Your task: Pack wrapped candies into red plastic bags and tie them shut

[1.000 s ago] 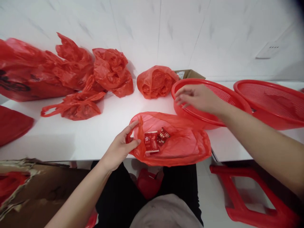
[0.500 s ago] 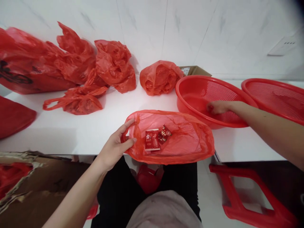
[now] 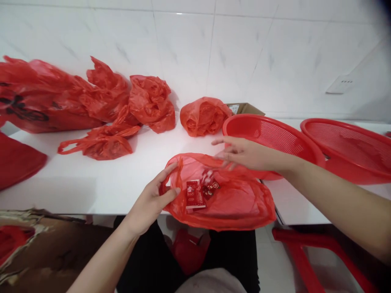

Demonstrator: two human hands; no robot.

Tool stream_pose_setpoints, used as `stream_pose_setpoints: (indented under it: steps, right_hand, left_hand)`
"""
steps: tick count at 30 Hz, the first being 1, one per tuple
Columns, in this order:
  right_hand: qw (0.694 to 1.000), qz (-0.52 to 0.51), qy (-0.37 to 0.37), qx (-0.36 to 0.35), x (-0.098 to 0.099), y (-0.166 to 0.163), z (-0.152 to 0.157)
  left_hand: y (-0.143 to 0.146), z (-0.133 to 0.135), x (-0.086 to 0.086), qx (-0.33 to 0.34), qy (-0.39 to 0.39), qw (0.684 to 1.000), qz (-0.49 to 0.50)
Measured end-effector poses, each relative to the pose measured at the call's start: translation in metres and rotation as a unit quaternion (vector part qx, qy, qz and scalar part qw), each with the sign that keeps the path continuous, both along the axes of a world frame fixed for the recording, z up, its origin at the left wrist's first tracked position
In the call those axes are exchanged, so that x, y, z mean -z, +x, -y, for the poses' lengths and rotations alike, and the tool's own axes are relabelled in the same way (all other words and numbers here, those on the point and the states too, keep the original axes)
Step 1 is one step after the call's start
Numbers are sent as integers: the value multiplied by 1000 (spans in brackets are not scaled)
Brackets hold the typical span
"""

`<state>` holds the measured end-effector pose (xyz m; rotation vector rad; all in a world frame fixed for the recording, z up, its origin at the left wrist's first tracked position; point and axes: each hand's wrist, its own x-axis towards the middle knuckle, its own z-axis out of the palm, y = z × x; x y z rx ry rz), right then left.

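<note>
My left hand (image 3: 152, 199) pinches the left rim of an open red plastic bag (image 3: 244, 203) lying at the table's front edge and holds its mouth apart. Inside the bag lie a flat red packet (image 3: 193, 194) and a smaller dark red packet (image 3: 211, 188). My right hand (image 3: 241, 154) hovers over the bag's far rim with its fingers spread and nothing in them. A small blurred red and white item (image 3: 207, 176) is in the air just below those fingers, above the packets. Right behind the hand stands a red mesh basket (image 3: 275, 134).
A second red mesh basket (image 3: 348, 142) stands at the right. Several filled or crumpled red bags (image 3: 146, 101) lie along the tiled wall, one (image 3: 203, 116) by a small cardboard box (image 3: 244, 108). A red stool (image 3: 308, 252) is below right, a torn carton (image 3: 45, 248) below left.
My right hand came out of the near mesh basket and moved left over the open bag, where its fingers opened. A small item now falls into the bag. The left hand kept its hold.
</note>
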<state>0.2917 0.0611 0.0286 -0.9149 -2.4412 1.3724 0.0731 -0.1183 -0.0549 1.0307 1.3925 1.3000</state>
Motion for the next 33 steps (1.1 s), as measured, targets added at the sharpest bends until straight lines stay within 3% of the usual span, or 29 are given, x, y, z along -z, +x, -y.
stream_pose_setpoints:
  steps: [2, 4, 7, 11, 16, 22, 25, 33]
  right_hand:
    - [990, -5, 123, 70, -2, 2, -5]
    - [973, 16, 200, 112, -4, 15, -21]
    - [952, 135, 257, 94, 2, 44, -43]
    - [944, 213, 247, 46, 28, 77, -28]
    - [909, 205, 320, 169, 62, 80, 26]
    - [862, 238, 397, 208, 86, 61, 54]
    - [847, 252, 414, 217, 89, 55, 55]
    - [859, 310, 355, 198, 72, 50, 54]
  left_hand:
    - [0, 3, 0, -4, 2, 1000, -10]
    - [-1, 7, 0, -6, -3, 1000, -11]
    - [-2, 12, 0, -10, -2, 1000, -14]
    - [-4, 15, 0, -6, 1, 1000, -10]
    - [-1, 10, 2, -16, 1, 1000, -12]
    - [5, 4, 1, -18, 1, 1000, -15]
    - [5, 5, 0, -21, -6, 1000, -21]
    - [3, 8, 1, -34, -8, 998, -56]
